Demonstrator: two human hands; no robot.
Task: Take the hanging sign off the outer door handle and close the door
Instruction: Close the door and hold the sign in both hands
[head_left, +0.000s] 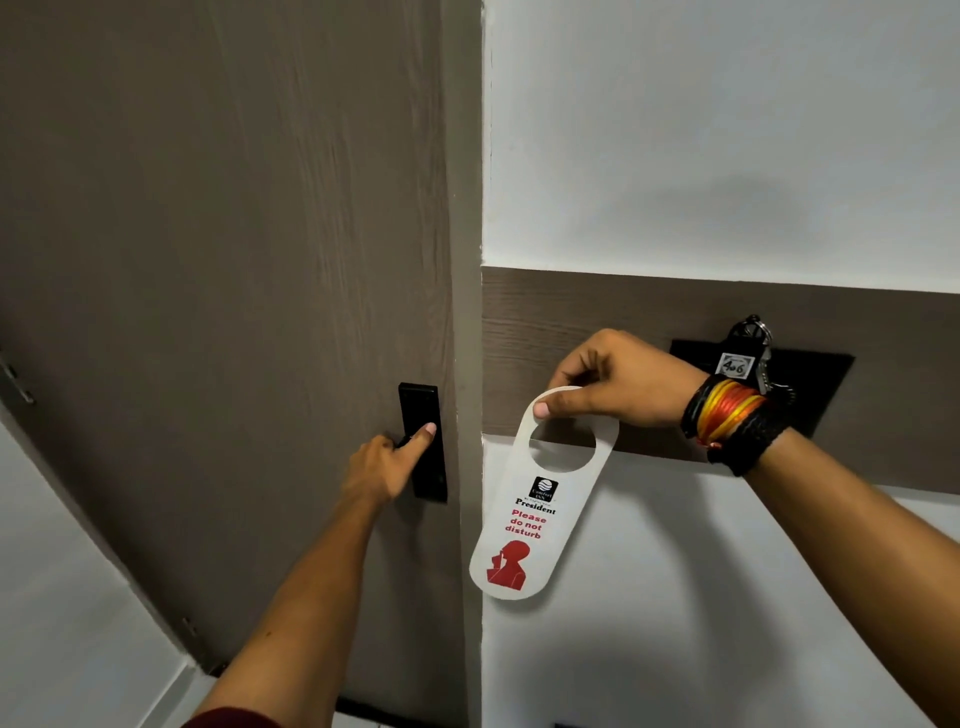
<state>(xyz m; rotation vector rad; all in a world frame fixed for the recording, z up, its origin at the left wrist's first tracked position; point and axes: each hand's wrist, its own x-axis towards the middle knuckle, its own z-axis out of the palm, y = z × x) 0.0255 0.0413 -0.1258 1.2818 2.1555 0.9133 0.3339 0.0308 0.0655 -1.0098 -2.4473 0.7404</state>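
A white "Please do not disturb" hanging sign (540, 514) with a round hole and a red figure dangles in front of the white wall, right of the door edge. My right hand (618, 382) pinches its top loop between thumb and fingers. The grey-brown door (234, 260) fills the left half of the view. My left hand (384, 467) is wrapped around the door handle at the black lock plate (434, 467), thumb resting on the plate. The handle itself is mostly hidden under the fingers.
A grey-brown wooden band (597, 301) runs across the white wall (727, 130). On it sits a black key-card holder (815, 384) with a key tag and keys (748, 353). Door hinges (15, 382) show at the far left.
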